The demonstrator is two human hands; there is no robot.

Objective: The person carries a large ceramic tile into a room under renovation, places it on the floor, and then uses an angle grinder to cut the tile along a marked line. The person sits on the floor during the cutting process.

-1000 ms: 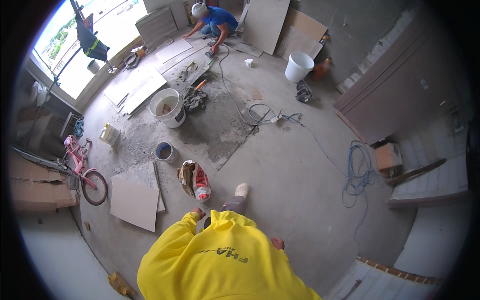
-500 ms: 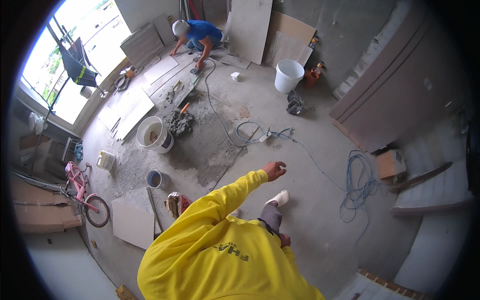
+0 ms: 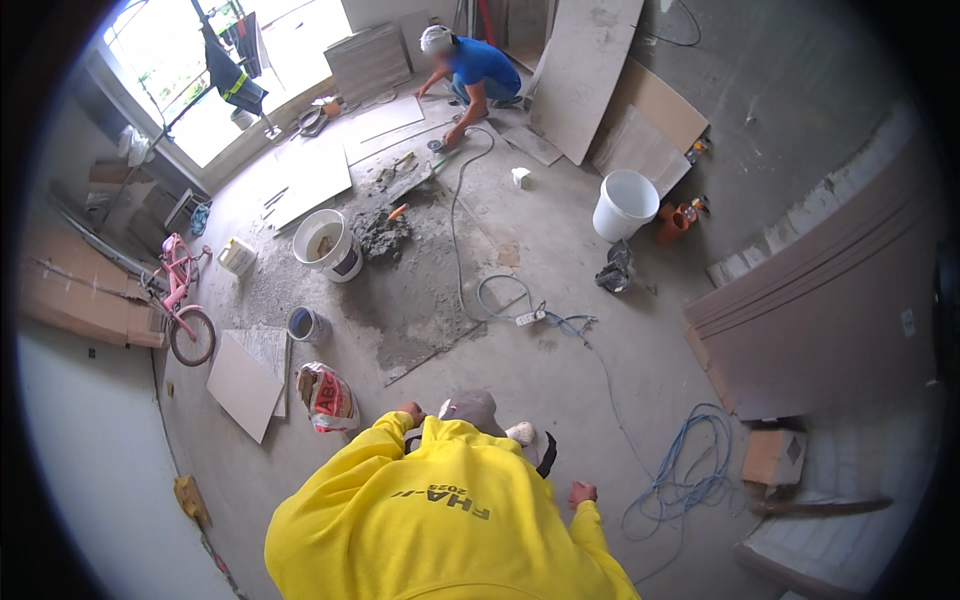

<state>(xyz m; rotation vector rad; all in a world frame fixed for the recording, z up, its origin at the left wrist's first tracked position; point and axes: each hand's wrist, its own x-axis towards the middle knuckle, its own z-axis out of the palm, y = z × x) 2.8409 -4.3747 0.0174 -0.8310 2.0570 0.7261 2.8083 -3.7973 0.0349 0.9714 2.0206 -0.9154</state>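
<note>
Dusty grey floor (image 3: 550, 370) fills the room, and on it we take the torn bag (image 3: 327, 397), red and white, as our landmark. Just beyond the bag stands a small blue-lined bucket (image 3: 318, 328); farther past it, a white bucket (image 3: 325, 266), with a mortar heap (image 3: 380, 238) off to the right of that line. Flat boards (image 3: 243, 387) lie close on the bag's left, a pink bicycle (image 3: 178, 277) farther left. Far beyond it a co-worker (image 3: 485, 72) crouches. Our left hand (image 3: 410, 411) hangs to the right of the bag, apart from it, and is clearly the nearer of our two. From those fingers the bag lies leftward; how far below, we cannot judge. Its long axis slants from the crumpled mouth, far and left, to an end nearer us and nearer the hand. Left fingers look curled, yet too small for us to tell whether they grip anything. Right hand (image 3: 582, 492) is well to the bag's right, across our yellow sweatshirt (image 3: 400, 520); fingers seem bent, grip uncertain. Coiled blue cable (image 3: 665, 482) lies nearest it, farther right.
</note>
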